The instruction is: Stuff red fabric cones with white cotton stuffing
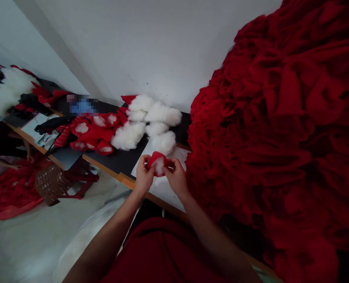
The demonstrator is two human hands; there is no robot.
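Between my two hands is a red felt pouch (154, 158), its open end facing me, with white stuffing (159, 166) showing inside. My left hand (144, 173) pinches the left side of the rim, and my right hand (176, 175) pinches the right side. The pouch is held above a white sheet (170, 192) on the table. Just beyond it lie tufts of white fibre filling (162, 114). Several red stuffed pieces (96, 133) with white showing at their openings are heaped to the left of the filling.
A tall pile of red fabric pieces (268, 129) rises on the right. The table's wooden edge (124, 180) runs in front of me. On the left are a brown woven stool (50, 182), a person's hand (29, 156), and red material (12, 192) on the floor. A wall stands behind.
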